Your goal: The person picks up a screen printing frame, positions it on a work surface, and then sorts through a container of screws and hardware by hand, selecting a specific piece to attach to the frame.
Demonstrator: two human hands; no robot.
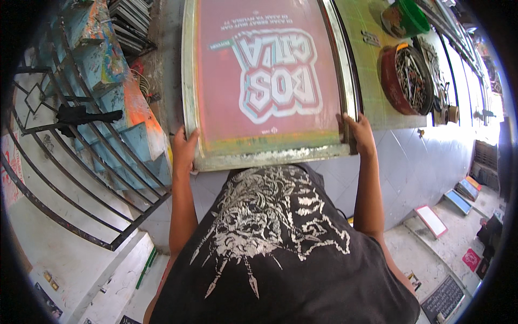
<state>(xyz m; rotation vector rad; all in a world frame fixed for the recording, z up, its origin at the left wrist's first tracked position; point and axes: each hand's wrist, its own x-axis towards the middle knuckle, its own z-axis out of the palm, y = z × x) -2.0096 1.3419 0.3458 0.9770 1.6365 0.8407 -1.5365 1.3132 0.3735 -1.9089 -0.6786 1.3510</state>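
A screen-printing frame (270,157) with a silver metal border holds pinkish mesh bearing pale outlined lettering and an olive-yellow band along its near edge. My left hand (184,146) grips the frame's left side near the front corner, thumb resting on the rim. On the opposite side, my right hand (360,135) holds the frame near its right front corner, fingers curled on the border. The frame lies at waist height just in front of my body in a black printed shirt (270,232); I cannot tell whether it rests fully on the worktop (372,102).
On the right worktop stand a green bucket (404,19) and a red tub (404,81) full of small items. Left are a black railing (108,227), painted blue steps (124,148) and a dark cloth (81,116). Several small frames (431,220) sit lower right on the floor.
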